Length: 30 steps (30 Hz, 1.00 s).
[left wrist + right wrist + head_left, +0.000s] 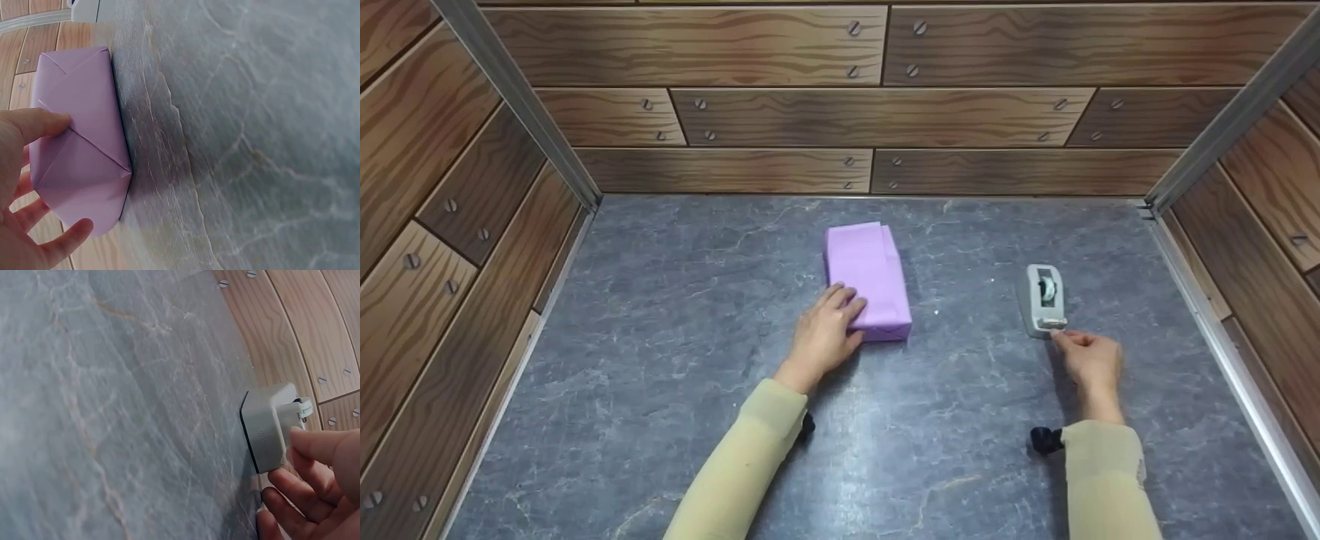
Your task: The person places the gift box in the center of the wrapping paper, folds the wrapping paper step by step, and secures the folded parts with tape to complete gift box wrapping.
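Note:
A box wrapped in purple paper (866,277) lies on the grey marbled surface. My left hand (823,337) holds its near left corner, fingers over the top. In the left wrist view, the thumb (53,122) presses on the folded paper of the box's end (84,152), where the creases and a pointed flap show. To the right stands a pale grey tape dispenser (1041,300) with a small roll in it. At its front cutting edge my right hand (1091,364) pinches the tape end between thumb and forefinger; the other fingers curl beneath, close by the dispenser's front (264,433).
Wood-patterned walls (780,120) enclose the surface at the back and both sides, with metal strips (1237,360) along the edges. A black wrist camera (1044,440) sticks out beside the right sleeve. Tiny white specks (936,312) lie between box and dispenser.

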### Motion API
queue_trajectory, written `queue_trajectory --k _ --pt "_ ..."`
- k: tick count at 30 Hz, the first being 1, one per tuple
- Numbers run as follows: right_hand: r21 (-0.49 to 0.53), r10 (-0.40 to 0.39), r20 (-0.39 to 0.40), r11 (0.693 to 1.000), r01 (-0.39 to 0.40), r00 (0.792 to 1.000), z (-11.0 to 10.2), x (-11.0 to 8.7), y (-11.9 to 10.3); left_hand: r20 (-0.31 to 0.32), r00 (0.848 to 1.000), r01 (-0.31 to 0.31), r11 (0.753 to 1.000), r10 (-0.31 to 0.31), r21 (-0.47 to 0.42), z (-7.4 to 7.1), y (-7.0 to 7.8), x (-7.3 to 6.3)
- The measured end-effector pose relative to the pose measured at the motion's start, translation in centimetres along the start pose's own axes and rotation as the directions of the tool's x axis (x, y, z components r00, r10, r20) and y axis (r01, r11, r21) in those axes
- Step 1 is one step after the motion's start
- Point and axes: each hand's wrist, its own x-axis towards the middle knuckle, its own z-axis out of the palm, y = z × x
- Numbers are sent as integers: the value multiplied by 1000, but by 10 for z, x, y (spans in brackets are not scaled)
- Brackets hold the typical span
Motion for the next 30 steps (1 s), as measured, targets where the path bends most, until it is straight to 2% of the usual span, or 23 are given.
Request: queue_trajectory --k 6,17,25,30 --pt "-117 -132 -106 986 119 986 3 1 0 -5 1000 -5 1000 5 -6 1 0 0" --pt "-152 -196 -141 973 174 971 3 1 6 -6 1000 -4 1000 4 -4 0 1 0" --pt "-141 -143 -70 981 132 987 -2 -11 1 -14 1000 -1 1000 1 -4 0 0 0" --pt "-54 -140 74 988 144 987 0 -21 -5 -14 1000 -2 1000 2 -10 2 -1 0"
